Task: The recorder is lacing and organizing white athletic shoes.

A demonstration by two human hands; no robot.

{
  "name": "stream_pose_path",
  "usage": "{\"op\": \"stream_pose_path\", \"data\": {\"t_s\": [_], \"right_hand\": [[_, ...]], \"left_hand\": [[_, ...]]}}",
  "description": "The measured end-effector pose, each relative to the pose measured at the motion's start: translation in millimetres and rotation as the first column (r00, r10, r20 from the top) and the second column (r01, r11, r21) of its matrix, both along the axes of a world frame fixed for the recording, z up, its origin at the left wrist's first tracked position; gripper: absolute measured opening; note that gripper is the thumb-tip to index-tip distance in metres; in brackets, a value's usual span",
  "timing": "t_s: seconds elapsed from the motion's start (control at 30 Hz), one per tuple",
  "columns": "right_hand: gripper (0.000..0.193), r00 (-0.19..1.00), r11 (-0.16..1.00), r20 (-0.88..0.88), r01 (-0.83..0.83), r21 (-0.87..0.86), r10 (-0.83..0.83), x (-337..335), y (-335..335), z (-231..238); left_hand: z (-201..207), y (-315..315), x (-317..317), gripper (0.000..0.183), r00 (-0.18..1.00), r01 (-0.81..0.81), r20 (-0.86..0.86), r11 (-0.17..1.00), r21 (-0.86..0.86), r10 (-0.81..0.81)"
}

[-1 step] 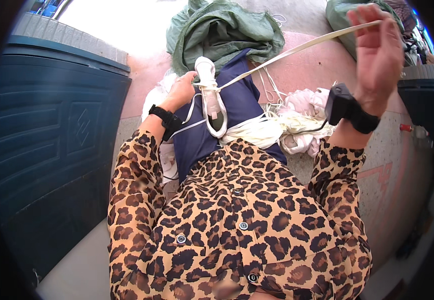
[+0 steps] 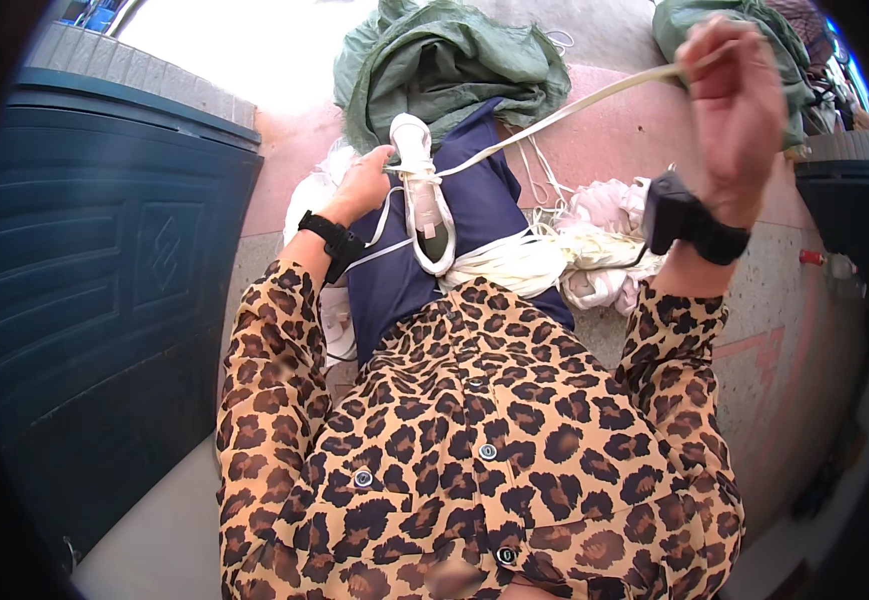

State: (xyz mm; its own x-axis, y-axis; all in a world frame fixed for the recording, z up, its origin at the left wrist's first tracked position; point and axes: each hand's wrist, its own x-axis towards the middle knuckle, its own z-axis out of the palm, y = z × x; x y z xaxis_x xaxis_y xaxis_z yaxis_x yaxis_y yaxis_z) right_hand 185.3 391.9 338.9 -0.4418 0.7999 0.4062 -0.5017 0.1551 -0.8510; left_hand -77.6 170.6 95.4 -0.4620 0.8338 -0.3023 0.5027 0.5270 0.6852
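A white sneaker (image 2: 427, 205) with a pinkish tongue lies across my lap on dark blue cloth (image 2: 484, 200), its toe pointing away from me. Just left of its upper, my left hand (image 2: 362, 185) is closed, pinching a strand of the lace. From the sneaker's eyelets a cream shoelace (image 2: 574, 107) stretches up to the right. My right hand (image 2: 734, 115), raised at the far right and slightly blurred, has its fingers closed on that lace. A bundle of cream laces (image 2: 514, 262) rests over my right thigh.
Beyond my knees sits a green woven sack (image 2: 454, 60), with another green sack (image 2: 689, 30) at the far right. Pale pink shoes (image 2: 604, 205) are heaped right of my legs. A dark blue panelled door (image 2: 114, 240) stands at left. A red-capped bottle (image 2: 839, 265) is at right.
My right hand has shifted a little to the left with the shoelace, and its fingers have curled in more. My left hand and the sneaker have stayed in place.
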Motion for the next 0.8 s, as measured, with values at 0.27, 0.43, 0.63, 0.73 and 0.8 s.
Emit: {"op": "stream_pose_path", "data": {"t_s": [0.27,0.43,0.63,0.73,0.8], "right_hand": [[0.014,0.44,0.625,0.468,-0.343,-0.701,0.766,-77.5,-103.7,-172.4],[0.019,0.398,0.712,0.594,-0.306,-0.632,0.699,-96.0,-127.2,-243.6],[0.02,0.259,0.846,0.954,-0.533,0.01,0.152,-111.4,-131.9,-256.2],[0.014,0.259,0.82,0.963,-0.532,0.21,-0.079,-114.6,-135.9,-255.7],[0.013,0.256,0.8,0.963,-0.559,0.217,-0.083,-114.3,-136.3,-255.3]], "left_hand": [[11.2,-7.2,18.2,0.018,0.875,0.119,-0.456,0.986,-0.119,-0.161],[4.8,-14.4,34.4,0.023,0.94,-0.034,-0.341,0.998,-0.055,0.013],[-16.5,-15.0,39.1,0.018,0.924,-0.033,-0.382,0.999,-0.001,0.03],[-18.7,-13.5,40.8,0.018,0.93,-0.015,-0.368,1.0,0.026,0.023],[-18.0,-12.8,43.7,0.019,0.923,-0.024,-0.384,1.0,0.011,0.026]]}}
